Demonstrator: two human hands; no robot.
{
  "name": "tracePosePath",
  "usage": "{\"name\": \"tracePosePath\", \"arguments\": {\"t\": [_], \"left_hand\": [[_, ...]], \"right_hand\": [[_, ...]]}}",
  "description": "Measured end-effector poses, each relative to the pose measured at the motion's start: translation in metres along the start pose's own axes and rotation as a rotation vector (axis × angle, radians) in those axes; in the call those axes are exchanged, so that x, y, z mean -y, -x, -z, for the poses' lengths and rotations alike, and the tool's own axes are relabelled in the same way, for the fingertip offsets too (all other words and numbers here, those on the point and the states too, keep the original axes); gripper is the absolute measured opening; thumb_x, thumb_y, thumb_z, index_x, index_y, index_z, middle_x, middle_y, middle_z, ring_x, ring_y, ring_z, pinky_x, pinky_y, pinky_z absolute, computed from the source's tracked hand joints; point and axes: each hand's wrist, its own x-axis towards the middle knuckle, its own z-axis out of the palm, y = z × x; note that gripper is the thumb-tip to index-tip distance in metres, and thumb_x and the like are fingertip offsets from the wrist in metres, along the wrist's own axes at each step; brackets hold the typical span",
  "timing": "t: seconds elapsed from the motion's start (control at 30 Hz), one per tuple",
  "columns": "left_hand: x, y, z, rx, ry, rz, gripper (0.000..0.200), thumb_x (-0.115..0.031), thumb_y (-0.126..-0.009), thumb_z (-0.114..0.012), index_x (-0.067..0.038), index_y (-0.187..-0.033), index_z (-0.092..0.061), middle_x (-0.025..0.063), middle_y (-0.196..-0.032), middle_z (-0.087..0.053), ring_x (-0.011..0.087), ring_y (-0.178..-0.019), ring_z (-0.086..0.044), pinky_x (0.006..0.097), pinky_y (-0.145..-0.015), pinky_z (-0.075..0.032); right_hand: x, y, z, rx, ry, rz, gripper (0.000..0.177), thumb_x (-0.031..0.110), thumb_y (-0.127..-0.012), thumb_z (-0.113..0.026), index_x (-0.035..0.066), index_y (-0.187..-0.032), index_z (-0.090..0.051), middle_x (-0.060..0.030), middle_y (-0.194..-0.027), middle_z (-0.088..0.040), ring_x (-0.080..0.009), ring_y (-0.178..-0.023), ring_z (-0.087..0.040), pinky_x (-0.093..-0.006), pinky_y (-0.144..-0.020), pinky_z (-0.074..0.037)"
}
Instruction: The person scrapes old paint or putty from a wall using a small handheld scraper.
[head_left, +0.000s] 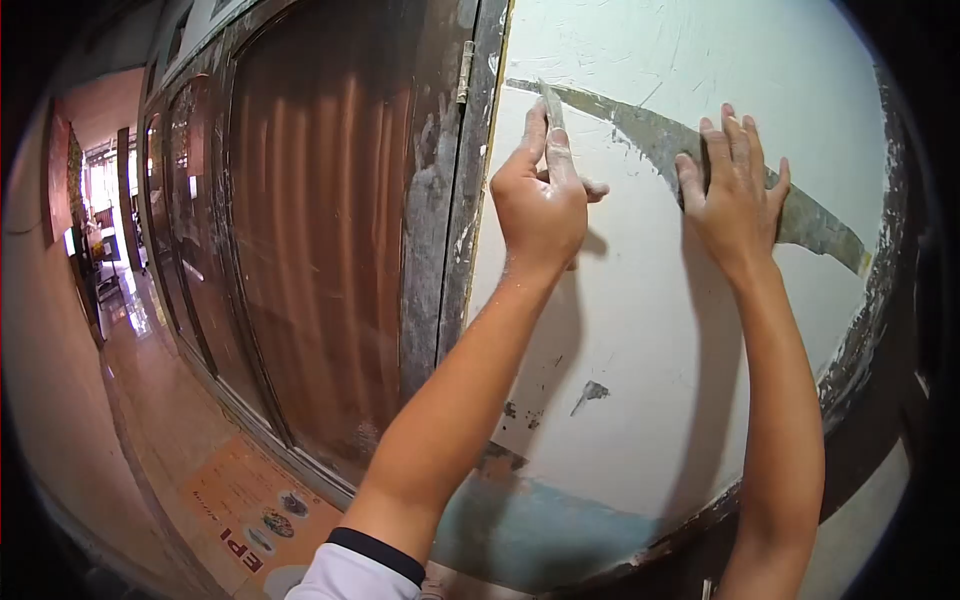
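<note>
My left hand (545,205) is closed around a scraper (553,108), a thin greyish blade seen nearly edge-on. Two dusty fingers stretch along the blade, whose tip touches the white wall panel (630,310) at the upper left. Most of the handle is hidden by the palm. My right hand (738,190) lies with fingers spread against the panel, holding nothing. Under and beside it runs a curved, grey-brown bare strip (820,222) where the white coating is gone, with ragged white edges. White dust coats the fingers of both hands.
To the left stands a dark wooden door (430,200) with a glass pane and brown curtain behind it; a metal hinge (465,72) sits at its edge. Flattened printed cardboard (255,505) lies on the floor. A corridor (130,300) runs back at far left.
</note>
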Motion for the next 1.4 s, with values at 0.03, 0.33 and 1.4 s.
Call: {"name": "tracePosePath", "arguments": {"t": [0.03,0.33,1.4], "left_hand": [[-0.007,0.001,-0.009,-0.078,0.32,0.091,0.048,-0.012,-0.112,-0.053,0.007,-0.156,-0.047,0.0157,-0.104,-0.072,0.021,-0.076,-0.078,0.0318,-0.067,-0.064],[-0.015,0.015,-0.05,-0.21,0.87,0.38,0.052,-0.016,-0.112,-0.056,0.007,-0.157,-0.046,0.0132,-0.118,-0.073,0.0138,-0.096,-0.07,0.0282,-0.078,-0.057],[0.1,0.017,0.066,0.37,-0.716,-0.731,0.068,-0.044,-0.09,-0.074,-0.025,-0.153,-0.059,-0.0009,-0.17,-0.044,0.0333,-0.161,-0.029,0.061,-0.13,-0.021]], "right_hand": [[0.009,-0.001,0.022,0.142,-0.102,0.01,0.041,0.043,-0.103,-0.063,0.017,-0.135,-0.061,-0.0026,-0.151,-0.059,-0.024,-0.145,-0.046,-0.0607,-0.117,-0.03],[0.062,-0.003,0.088,0.699,-1.493,-0.745,0.038,0.023,-0.108,-0.059,0.007,-0.141,-0.05,-0.0095,-0.087,-0.07,-0.0131,-0.073,-0.066,-0.0305,-0.068,-0.049],[0.008,-0.01,0.059,0.585,-0.414,-0.053,0.042,0.016,-0.102,-0.061,0.028,-0.142,-0.069,-0.0186,-0.102,-0.075,-0.0417,-0.092,-0.069,-0.0494,-0.082,-0.054]]}}
